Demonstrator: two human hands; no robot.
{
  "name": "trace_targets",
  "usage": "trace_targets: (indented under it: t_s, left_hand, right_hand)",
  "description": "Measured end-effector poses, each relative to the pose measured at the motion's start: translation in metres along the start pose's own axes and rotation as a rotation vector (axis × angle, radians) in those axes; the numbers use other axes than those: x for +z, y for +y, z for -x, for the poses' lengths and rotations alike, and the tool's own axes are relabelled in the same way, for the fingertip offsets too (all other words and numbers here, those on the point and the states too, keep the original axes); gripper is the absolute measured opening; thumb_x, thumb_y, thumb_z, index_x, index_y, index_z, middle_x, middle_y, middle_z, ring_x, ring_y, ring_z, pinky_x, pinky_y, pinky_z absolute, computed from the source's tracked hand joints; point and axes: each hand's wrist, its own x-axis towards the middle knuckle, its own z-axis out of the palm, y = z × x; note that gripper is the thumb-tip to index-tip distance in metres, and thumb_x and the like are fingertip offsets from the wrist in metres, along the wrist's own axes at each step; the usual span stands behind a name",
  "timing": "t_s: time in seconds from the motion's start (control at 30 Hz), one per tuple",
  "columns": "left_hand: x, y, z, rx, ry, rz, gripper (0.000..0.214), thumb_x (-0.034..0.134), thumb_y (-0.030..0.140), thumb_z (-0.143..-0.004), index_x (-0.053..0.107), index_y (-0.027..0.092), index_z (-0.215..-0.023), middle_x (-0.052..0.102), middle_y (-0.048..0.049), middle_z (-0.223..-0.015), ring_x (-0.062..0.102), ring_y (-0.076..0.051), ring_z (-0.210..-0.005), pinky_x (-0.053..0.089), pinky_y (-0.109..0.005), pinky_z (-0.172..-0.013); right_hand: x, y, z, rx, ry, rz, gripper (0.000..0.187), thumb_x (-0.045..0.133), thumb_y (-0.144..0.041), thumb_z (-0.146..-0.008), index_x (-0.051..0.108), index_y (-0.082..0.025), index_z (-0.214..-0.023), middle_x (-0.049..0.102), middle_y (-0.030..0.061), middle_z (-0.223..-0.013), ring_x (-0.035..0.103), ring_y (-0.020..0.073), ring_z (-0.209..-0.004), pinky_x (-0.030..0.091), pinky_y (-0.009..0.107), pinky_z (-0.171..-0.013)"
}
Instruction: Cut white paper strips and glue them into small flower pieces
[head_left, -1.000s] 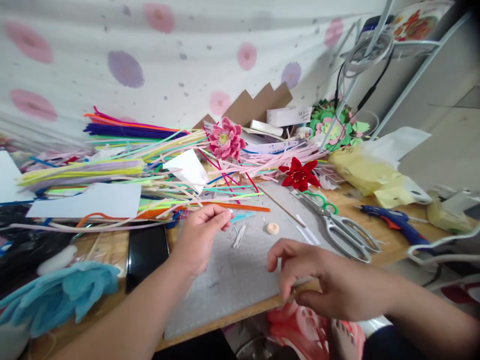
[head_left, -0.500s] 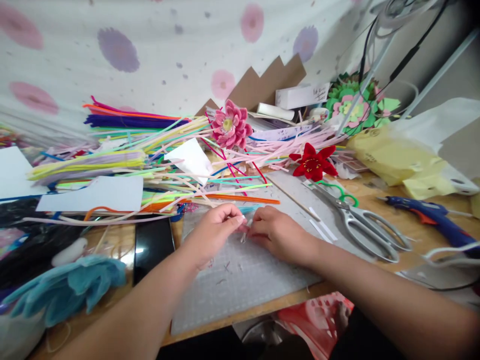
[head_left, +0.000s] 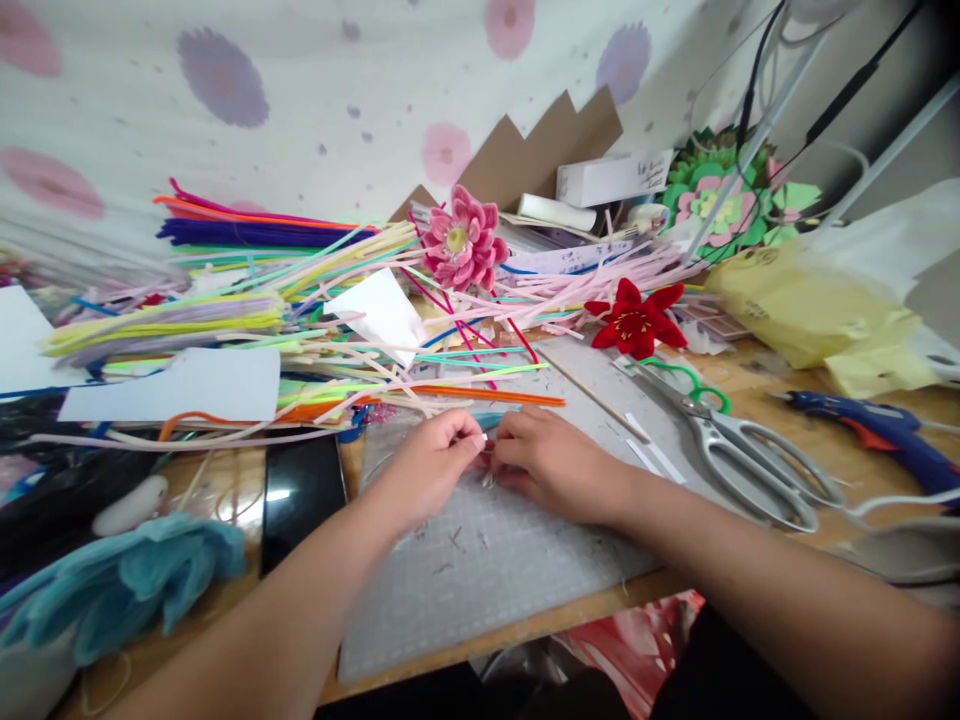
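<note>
Over the grey cutting mat (head_left: pixel 450 610), my left hand (head_left: pixel 424 470) pinches a tiny white piece (head_left: pixel 482 438) between thumb and fingertips. My right hand (head_left: pixel 551 460) is closed right beside it, its fingers curled in at the same spot. Thin pale strands (head_left: pixel 488 479) hang just under the fingertips. What the piece is, I cannot make out, as the fingers cover most of it. A light blue fuzzy stem (head_left: pixel 491 415) lies behind the hands. To the right are a wooden stick (head_left: pixel 592 390) and narrow white strips (head_left: pixel 656 450).
Silver scissors (head_left: pixel 739 445) and a blue glue gun (head_left: pixel 862 425) lie at right. Bundles of pipe cleaners (head_left: pixel 172 320) fill the back, with a pink flower (head_left: pixel 463 240) and a red flower (head_left: pixel 636 318). At left are a black phone (head_left: pixel 304 500) and a blue fuzzy flower (head_left: pixel 135 580).
My head view has shifted slightly, so the background sits a little differently. Both hands stay together at the same place, with the fingertips slightly closer.
</note>
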Motion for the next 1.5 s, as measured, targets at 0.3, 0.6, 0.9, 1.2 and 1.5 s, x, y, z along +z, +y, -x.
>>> trace_targets:
  t_s: [0.3,0.6,0.9,1.2,1.5]
  left_hand:
    - [-0.001,0.007,0.003,0.051,-0.01,-0.111,0.015,0.051,0.025,-0.081,0.054,0.019,-0.067,0.054,0.0017,-0.067,0.049,-0.016,-0.067,0.037,-0.028,-0.064]
    - [0.005,0.015,0.014,0.075,0.05,0.21,0.017,0.061,0.031,-0.08,0.061,0.017,-0.07,0.055,0.0015,-0.066,0.048,-0.015,-0.066,0.036,-0.028,-0.064]
    - [0.02,0.019,0.024,0.063,0.013,0.756,0.005,0.071,0.022,-0.075,0.073,0.018,-0.076,0.072,-0.0063,-0.09,0.06,-0.02,-0.087,0.043,-0.035,-0.083]
    - [0.023,0.021,0.026,0.09,0.111,0.691,0.009,0.073,0.027,-0.074,0.072,0.018,-0.072,0.068,-0.0011,-0.072,0.057,-0.015,-0.073,0.042,-0.028,-0.073]
    - [0.02,0.025,0.028,0.119,0.106,0.434,0.014,0.069,0.028,-0.074,0.068,0.016,-0.067,0.06,0.0006,-0.063,0.05,-0.014,-0.063,0.038,-0.026,-0.061]
  right_hand:
    - [-0.01,-0.007,0.008,0.016,-0.016,-0.092,0.01,0.052,-0.01,-0.085,0.058,-0.015,-0.079,0.057,0.0053,-0.086,0.049,0.0175,-0.081,0.04,0.033,-0.077]
    - [-0.016,-0.024,0.025,0.379,0.4,-1.051,0.012,0.06,-0.022,-0.079,0.049,-0.019,-0.084,0.051,-0.0033,-0.072,0.051,0.0118,-0.067,0.041,0.027,-0.065]
    - [-0.009,-0.039,0.021,0.456,0.565,-1.201,0.023,0.07,-0.029,-0.072,0.05,-0.018,-0.076,0.054,-0.0043,-0.067,0.051,0.0103,-0.063,0.04,0.025,-0.062]
    - [-0.015,-0.046,0.02,0.406,0.576,-1.09,0.017,0.068,-0.029,-0.073,0.058,-0.018,-0.08,0.058,-0.0014,-0.072,0.054,0.012,-0.067,0.044,0.028,-0.066]
    - [-0.026,-0.052,0.019,0.417,0.515,-0.925,0.011,0.059,-0.028,-0.077,0.056,-0.018,-0.071,0.055,-0.0019,-0.067,0.051,0.0118,-0.063,0.042,0.026,-0.061]
